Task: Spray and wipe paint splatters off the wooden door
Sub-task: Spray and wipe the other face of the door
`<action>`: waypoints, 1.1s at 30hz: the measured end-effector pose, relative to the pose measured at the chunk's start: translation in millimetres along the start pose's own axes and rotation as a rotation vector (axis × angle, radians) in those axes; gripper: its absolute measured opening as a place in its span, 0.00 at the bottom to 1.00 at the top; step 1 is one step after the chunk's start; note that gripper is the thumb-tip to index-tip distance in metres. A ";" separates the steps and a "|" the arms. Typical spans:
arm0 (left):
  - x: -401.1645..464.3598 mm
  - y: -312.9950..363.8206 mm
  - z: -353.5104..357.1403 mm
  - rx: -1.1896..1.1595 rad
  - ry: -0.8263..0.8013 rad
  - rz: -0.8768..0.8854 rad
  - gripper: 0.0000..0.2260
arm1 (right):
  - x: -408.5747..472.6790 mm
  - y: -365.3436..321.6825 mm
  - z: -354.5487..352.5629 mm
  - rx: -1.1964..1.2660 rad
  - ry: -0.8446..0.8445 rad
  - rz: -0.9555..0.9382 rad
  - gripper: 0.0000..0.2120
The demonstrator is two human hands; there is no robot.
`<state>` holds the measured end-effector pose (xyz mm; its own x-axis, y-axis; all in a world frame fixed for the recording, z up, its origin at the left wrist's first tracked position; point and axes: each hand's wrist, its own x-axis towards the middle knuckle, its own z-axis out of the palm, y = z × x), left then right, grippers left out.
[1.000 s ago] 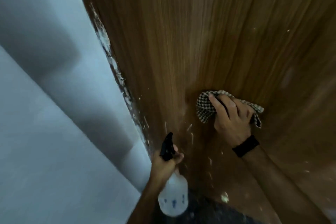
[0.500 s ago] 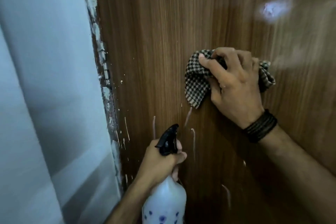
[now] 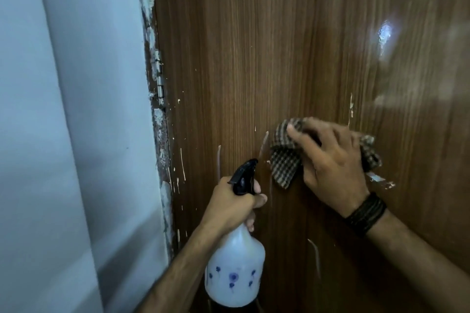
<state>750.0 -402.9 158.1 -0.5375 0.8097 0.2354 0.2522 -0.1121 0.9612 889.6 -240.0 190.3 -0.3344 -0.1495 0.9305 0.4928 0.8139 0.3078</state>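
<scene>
The brown wooden door (image 3: 254, 58) fills most of the view, with pale paint streaks (image 3: 263, 145) and specks across its lower half. My right hand (image 3: 330, 162) presses a checked cloth (image 3: 283, 162) flat against the door, fingers curled over its top. My left hand (image 3: 234, 203) grips the neck of a white spray bottle (image 3: 234, 269) with blue flower prints and a black nozzle (image 3: 244, 175), which points up and right at the door, just left of the cloth. A longer streak (image 3: 315, 254) lies below my right wrist.
A pale wall (image 3: 63, 134) stands to the left. The door's left edge and its hinge (image 3: 159, 79) are caked with white paint. A bright glare spot (image 3: 385, 33) shows on the door at upper right. A dark band circles my right wrist (image 3: 366, 213).
My view has risen up the door. The right hand has dragged the cloth downward and slightly right over the door. The left hand still holds the bottle in much the same spot.
</scene>
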 end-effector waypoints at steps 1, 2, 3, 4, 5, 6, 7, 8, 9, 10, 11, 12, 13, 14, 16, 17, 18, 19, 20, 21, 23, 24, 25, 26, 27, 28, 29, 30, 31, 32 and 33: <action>-3.6 -1.4 0.2 0.007 0.004 -0.010 0.06 | -16.6 -5.1 1.8 -0.008 -0.051 -0.055 0.26; -6.9 -1.9 -0.3 0.015 0.009 -0.018 0.07 | -30.5 -10.6 4.1 -0.020 -0.102 -0.114 0.29; -9.9 -1.8 -1.0 0.027 0.019 -0.028 0.08 | -36.6 -14.4 4.8 -0.032 -0.138 -0.159 0.30; -12.0 -1.5 -1.6 0.038 0.034 -0.043 0.08 | -34.2 -14.9 4.7 -0.036 -0.144 -0.177 0.31; -12.6 -0.8 -2.7 0.042 0.055 -0.059 0.08 | -25.3 -13.6 5.4 -0.039 -0.128 -0.163 0.30; -14.3 -0.4 -3.6 0.037 0.078 -0.070 0.08 | -13.0 -13.1 5.2 -0.036 -0.104 -0.129 0.28; -15.2 1.2 -4.8 0.032 0.093 -0.071 0.07 | 3.0 -12.2 4.4 -0.037 -0.070 -0.090 0.26; -16.5 3.5 -6.9 0.031 0.100 -0.067 0.07 | 20.2 -11.4 2.9 -0.036 -0.042 -0.056 0.24; -17.3 6.0 -9.1 0.033 0.102 -0.066 0.07 | 35.2 -10.2 2.2 -0.032 -0.027 -0.035 0.22; -17.9 8.7 -12.0 0.033 0.104 -0.065 0.06 | 45.9 -9.3 2.2 -0.028 -0.023 -0.032 0.22; -19.2 11.3 -15.4 0.036 0.110 -0.061 0.06 | 51.2 -9.1 2.5 -0.030 -0.032 -0.041 0.22; -19.8 12.9 -18.4 0.041 0.118 -0.055 0.06 | 51.6 -9.2 3.3 -0.036 -0.047 -0.058 0.23; -20.1 13.4 -21.1 0.045 0.126 -0.050 0.06 | 47.7 -10.1 4.2 -0.040 -0.067 -0.078 0.24; -20.6 13.3 -23.1 0.044 0.131 -0.050 0.06 | 39.0 -12.7 5.7 -0.035 -0.096 -0.102 0.25; -22.7 11.4 -24.8 0.053 0.125 -0.057 0.06 | 10.1 -23.5 12.0 -0.008 -0.170 -0.185 0.30; -23.7 9.1 -24.6 0.062 0.117 -0.061 0.05 | -6.7 -30.5 16.2 0.008 -0.217 -0.241 0.31; -24.8 5.7 -24.4 0.066 0.114 -0.068 0.05 | -22.4 -37.5 20.6 0.020 -0.259 -0.300 0.32; -25.9 2.2 -24.0 0.064 0.116 -0.077 0.05 | -34.0 -42.6 24.4 0.029 -0.289 -0.346 0.31; -27.1 -1.3 -23.8 0.061 0.120 -0.086 0.05 | -39.6 -44.8 26.9 0.031 -0.296 -0.370 0.30; -28.2 -4.4 -23.9 0.057 0.126 -0.093 0.06 | -37.5 -44.6 28.0 0.027 -0.284 -0.368 0.30; -30.7 -8.7 -26.1 0.050 0.149 -0.106 0.06 | -16.6 -42.7 29.1 0.002 -0.217 -0.301 0.29; -31.3 -9.5 -27.5 0.050 0.162 -0.111 0.06 | -1.1 -41.7 29.1 -0.008 -0.179 -0.247 0.28; -31.5 -9.7 -29.3 0.050 0.175 -0.113 0.06 | 15.1 -41.5 29.1 -0.012 -0.156 -0.194 0.27; -31.0 -10.0 -32.0 0.049 0.191 -0.112 0.06 | 29.1 -42.5 30.2 -0.013 -0.146 -0.153 0.27; -30.3 -9.6 -34.5 0.045 0.205 -0.109 0.06 | 39.5 -43.8 31.6 -0.012 -0.143 -0.130 0.27; -29.5 -9.1 -37.5 0.041 0.223 -0.110 0.07 | 45.1 -45.3 33.1 -0.009 -0.140 -0.122 0.26; -28.6 -8.6 -40.2 0.040 0.239 -0.111 0.07 | 46.0 -46.5 34.7 -0.005 -0.135 -0.123 0.26; -27.6 -8.6 -42.3 0.045 0.253 -0.112 0.08 | 42.5 -47.1 36.3 -0.002 -0.128 -0.133 0.26; -26.5 -9.2 -44.2 0.050 0.266 -0.110 0.08 | 35.6 -48.6 37.8 0.005 -0.128 -0.152 0.26; -25.6 -9.9 -45.6 0.056 0.278 -0.109 0.09 | 25.4 -51.3 39.6 0.015 -0.138 -0.180 0.27; -24.9 -10.5 -46.8 0.058 0.286 -0.108 0.09 | 12.7 -55.9 42.4 0.027 -0.161 -0.219 0.27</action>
<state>723.1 -448.8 148.9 -0.7661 0.6195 0.1711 0.2226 0.0059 0.9749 823.7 -263.6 176.5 -0.5547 -0.2339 0.7985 0.3742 0.7869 0.4906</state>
